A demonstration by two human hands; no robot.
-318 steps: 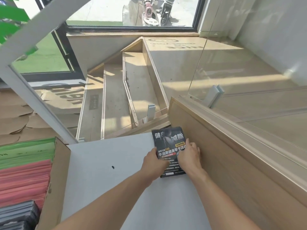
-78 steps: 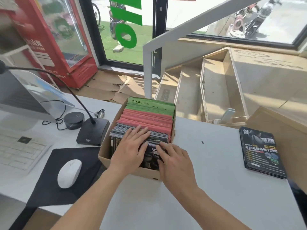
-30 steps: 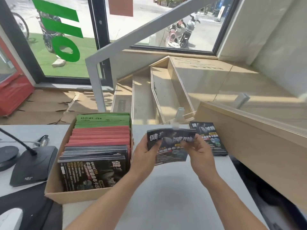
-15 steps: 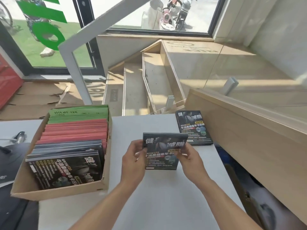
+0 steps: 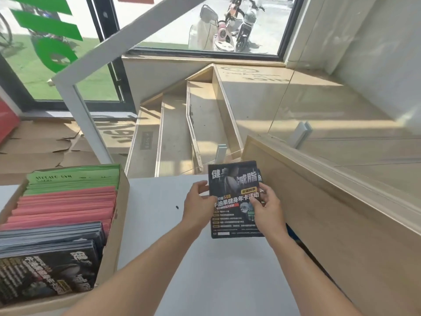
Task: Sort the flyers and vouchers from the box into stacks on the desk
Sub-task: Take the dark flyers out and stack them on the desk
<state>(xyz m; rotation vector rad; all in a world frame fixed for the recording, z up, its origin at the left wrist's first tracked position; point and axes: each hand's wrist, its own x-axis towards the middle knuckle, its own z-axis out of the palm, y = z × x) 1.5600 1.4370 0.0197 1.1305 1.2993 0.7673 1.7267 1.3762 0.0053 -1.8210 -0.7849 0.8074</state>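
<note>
Near left, the cardboard box (image 5: 115, 238) sits on the white desk (image 5: 205, 281), holding black flyers (image 5: 45, 270) nearest, then pink vouchers (image 5: 66, 207) and green ones (image 5: 75, 179) farthest. Bare desk lies between box and hands. The left hand (image 5: 197, 205) grips the left edge of a black flyer bundle (image 5: 234, 199); the right hand (image 5: 266, 209) clasps its right edge, thumb on the face. The bundle lies over the stack (image 5: 260, 177) beneath, just beside the wooden partition (image 5: 341, 220) at right.

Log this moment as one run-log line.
step: placing black flyer on desk stack | left hand: holds left edge | right hand: holds right edge | box: black, pink, green sheets remain
</note>
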